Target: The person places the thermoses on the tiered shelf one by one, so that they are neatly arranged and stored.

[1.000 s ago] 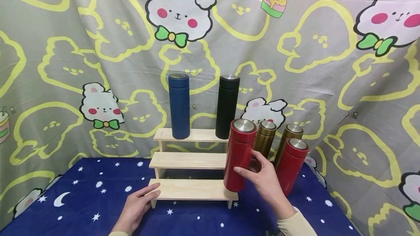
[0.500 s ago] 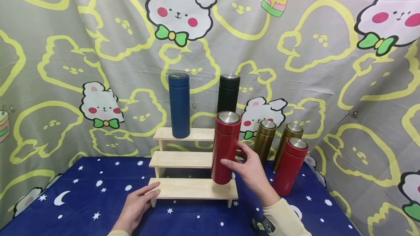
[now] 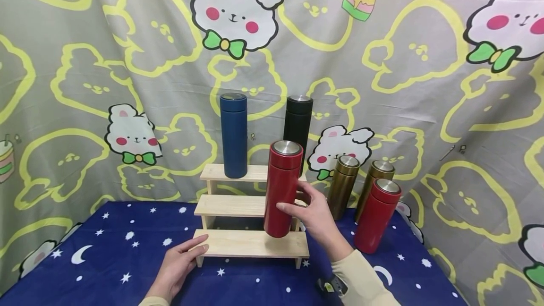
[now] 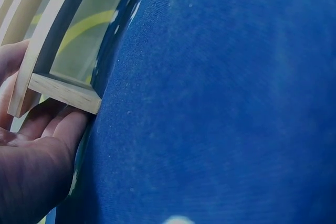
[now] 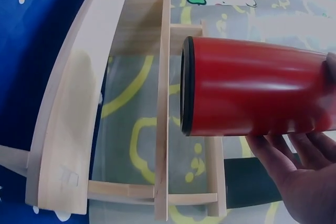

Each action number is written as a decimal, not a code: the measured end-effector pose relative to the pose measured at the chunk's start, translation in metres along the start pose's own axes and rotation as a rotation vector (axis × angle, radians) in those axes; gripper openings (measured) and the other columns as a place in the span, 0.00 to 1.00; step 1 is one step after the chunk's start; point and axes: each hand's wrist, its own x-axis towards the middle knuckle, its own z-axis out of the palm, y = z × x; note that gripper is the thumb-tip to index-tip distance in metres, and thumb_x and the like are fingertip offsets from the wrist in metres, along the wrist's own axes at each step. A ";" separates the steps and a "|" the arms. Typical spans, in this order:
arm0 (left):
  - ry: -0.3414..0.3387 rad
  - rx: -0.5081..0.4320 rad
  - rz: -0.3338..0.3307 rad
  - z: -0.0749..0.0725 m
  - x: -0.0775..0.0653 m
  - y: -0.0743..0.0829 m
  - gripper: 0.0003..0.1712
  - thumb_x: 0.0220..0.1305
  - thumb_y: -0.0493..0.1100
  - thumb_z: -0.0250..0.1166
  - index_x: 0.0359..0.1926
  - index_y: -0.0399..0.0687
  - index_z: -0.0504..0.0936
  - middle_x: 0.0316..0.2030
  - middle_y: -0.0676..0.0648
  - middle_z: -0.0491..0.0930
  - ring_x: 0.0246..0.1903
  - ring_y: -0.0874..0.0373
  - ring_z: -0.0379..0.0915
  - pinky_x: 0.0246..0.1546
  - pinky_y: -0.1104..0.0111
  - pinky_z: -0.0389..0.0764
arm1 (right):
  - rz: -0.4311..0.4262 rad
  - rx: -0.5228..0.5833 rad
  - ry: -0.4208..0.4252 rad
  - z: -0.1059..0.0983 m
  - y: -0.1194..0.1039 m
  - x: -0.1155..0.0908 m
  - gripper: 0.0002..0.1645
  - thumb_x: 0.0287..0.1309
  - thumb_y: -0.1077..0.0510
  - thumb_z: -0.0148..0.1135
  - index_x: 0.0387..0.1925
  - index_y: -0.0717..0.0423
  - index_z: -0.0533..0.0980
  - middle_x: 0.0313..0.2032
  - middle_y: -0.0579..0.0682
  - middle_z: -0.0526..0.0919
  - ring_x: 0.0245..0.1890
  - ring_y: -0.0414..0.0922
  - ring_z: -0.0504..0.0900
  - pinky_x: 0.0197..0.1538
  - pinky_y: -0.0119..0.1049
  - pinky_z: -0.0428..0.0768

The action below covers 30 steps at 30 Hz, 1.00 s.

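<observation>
Red flask point(image 3: 281, 192), near upright, lies at ten o'clock from right hand point(image 3: 316, 216) gripping it, clear of lowest shelf point(image 3: 238, 244)

Atop the wooden stand point(image 3: 238, 244), open room lies between the blue bottle point(image 3: 234, 138) and the black bottle point(image 3: 298, 119). The raised red bottle point(image 3: 282, 192) partly blocks the black one; the left hand point(image 3: 178, 263) bars the stand's lower left end, and gold bottles point(image 3: 343, 189) stand to the right.

Two red flasks point(image 3: 282, 178), two bronze flasks point(image 3: 343, 188), one blue point(image 3: 233, 136), one black point(image 3: 298, 119); one stand point(image 3: 233, 243).
</observation>
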 end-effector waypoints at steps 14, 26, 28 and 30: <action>0.007 -0.018 -0.005 0.001 -0.001 0.001 0.25 0.57 0.43 0.74 0.54 0.37 0.83 0.63 0.31 0.69 0.52 0.53 0.73 0.55 0.54 0.73 | 0.005 0.026 -0.037 0.027 -0.001 0.015 0.38 0.50 0.55 0.76 0.64 0.53 0.72 0.55 0.53 0.77 0.53 0.54 0.75 0.49 0.49 0.80; 0.001 -0.012 0.002 0.000 0.000 0.001 0.26 0.56 0.43 0.74 0.54 0.37 0.83 0.63 0.30 0.68 0.52 0.52 0.74 0.53 0.55 0.75 | -0.005 0.046 -0.112 0.044 -0.002 0.032 0.37 0.51 0.53 0.75 0.63 0.49 0.72 0.55 0.52 0.78 0.54 0.55 0.77 0.49 0.50 0.80; 0.007 -0.017 0.003 0.000 0.001 0.000 0.25 0.56 0.43 0.75 0.54 0.37 0.84 0.62 0.31 0.69 0.51 0.53 0.74 0.52 0.58 0.76 | 0.001 0.040 -0.121 0.046 -0.002 0.035 0.37 0.51 0.53 0.76 0.62 0.48 0.72 0.54 0.52 0.78 0.53 0.55 0.77 0.49 0.49 0.80; 0.007 -0.020 0.005 0.000 0.001 -0.001 0.24 0.56 0.42 0.74 0.54 0.37 0.84 0.62 0.31 0.70 0.50 0.54 0.74 0.50 0.60 0.76 | 0.007 0.037 -0.126 0.048 -0.003 0.036 0.37 0.50 0.53 0.76 0.62 0.49 0.72 0.54 0.52 0.78 0.53 0.54 0.76 0.49 0.49 0.80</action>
